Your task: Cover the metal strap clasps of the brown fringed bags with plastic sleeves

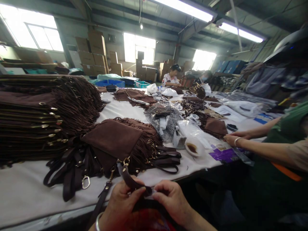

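My left hand (127,199) is closed round a dark brown leather strap (130,180), thumb pressed on top near the strap's bend. A metal clasp joins this strap to a brown suede bag (113,138) lying on the table just beyond. At the strap's end my right hand (172,197) pinches a small piece of clear plastic wrap (152,191); its exact shape is hard to make out. Left of my hands, more dark straps (77,163) with metal fittings spill from under the bag, among them an oval metal ring (86,182).
A tall stack of fringed brown bags (31,118) fills the table's left. Beyond the bag are crumpled patterned wrapping (163,115) and a white bowl of brown liquid (193,148). At right, a co-worker's hands (234,138) handle another brown piece. Other people sit farther back.
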A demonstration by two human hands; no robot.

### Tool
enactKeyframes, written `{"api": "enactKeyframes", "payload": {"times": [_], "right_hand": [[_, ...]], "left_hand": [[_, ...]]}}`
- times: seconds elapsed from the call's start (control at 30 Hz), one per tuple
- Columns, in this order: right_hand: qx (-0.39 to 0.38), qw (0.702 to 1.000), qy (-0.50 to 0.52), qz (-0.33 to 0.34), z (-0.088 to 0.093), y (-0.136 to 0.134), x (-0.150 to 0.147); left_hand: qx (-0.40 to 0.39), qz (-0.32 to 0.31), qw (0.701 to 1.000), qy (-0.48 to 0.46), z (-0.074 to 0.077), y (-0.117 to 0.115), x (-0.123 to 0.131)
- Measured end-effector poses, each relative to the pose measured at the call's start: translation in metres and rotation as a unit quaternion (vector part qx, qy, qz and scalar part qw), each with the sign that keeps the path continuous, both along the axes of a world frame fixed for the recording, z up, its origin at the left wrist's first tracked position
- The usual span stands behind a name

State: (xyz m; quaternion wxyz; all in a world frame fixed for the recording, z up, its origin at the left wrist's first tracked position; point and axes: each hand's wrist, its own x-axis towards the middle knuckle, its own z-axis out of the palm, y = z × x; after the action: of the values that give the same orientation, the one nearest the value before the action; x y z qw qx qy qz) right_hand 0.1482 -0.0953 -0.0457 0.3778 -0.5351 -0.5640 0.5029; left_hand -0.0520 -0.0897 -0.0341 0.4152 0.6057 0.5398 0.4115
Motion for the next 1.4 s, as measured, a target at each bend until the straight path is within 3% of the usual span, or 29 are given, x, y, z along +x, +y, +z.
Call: {"api": "enactKeyframes", "payload": {"times": [0.2,0.37,0.53,0.7,0.83,0.9,1.03,1.17,1.23,1.3,1.4], "right_hand": [[-0.001,0.999,0.039,-0.002,-0.003,-0.003,-0.001],[0.021,0.999,0.034,0.018,0.001,-0.004,0.0],[0.03,0.998,0.031,0.04,0.004,-0.005,-0.003],[-0.004,0.993,0.118,0.016,-0.004,-0.005,-0.011],[0.005,0.988,0.152,0.012,-0.004,-0.006,-0.015],[0.017,0.989,0.148,0.015,-0.003,-0.006,-0.019],[0.023,0.987,0.16,0.0,-0.005,-0.002,-0.026],[0.006,0.982,0.19,-0.009,-0.036,-0.001,-0.013],[0.077,0.993,0.086,-0.02,-0.067,-0.014,0.005],[0.161,0.985,-0.068,0.001,-0.104,-0.037,0.023],[0.172,0.968,-0.175,0.051,-0.149,-0.069,0.042]], "left_hand": [[-0.04,0.018,0.999,-0.026,0.003,-0.002,0.005],[-0.107,-0.024,0.99,-0.093,0.009,-0.001,0.004],[-0.056,-0.019,0.997,-0.055,0.014,-0.005,0.006],[-0.02,0.031,0.998,-0.046,0.009,-0.011,0.01],[-0.023,0.037,0.998,-0.056,0.008,-0.01,0.012],[-0.04,0.028,0.996,-0.068,0.013,-0.009,0.014],[-0.149,-0.033,0.975,-0.161,0.019,-0.011,0.019],[-0.23,-0.031,0.933,-0.275,-0.001,-0.017,0.022],[-0.27,-0.023,0.9,-0.341,-0.013,-0.02,0.02],[-0.301,-0.005,0.875,-0.38,-0.02,-0.023,0.017],[-0.36,0.019,0.855,-0.374,-0.018,-0.024,0.018]]}}
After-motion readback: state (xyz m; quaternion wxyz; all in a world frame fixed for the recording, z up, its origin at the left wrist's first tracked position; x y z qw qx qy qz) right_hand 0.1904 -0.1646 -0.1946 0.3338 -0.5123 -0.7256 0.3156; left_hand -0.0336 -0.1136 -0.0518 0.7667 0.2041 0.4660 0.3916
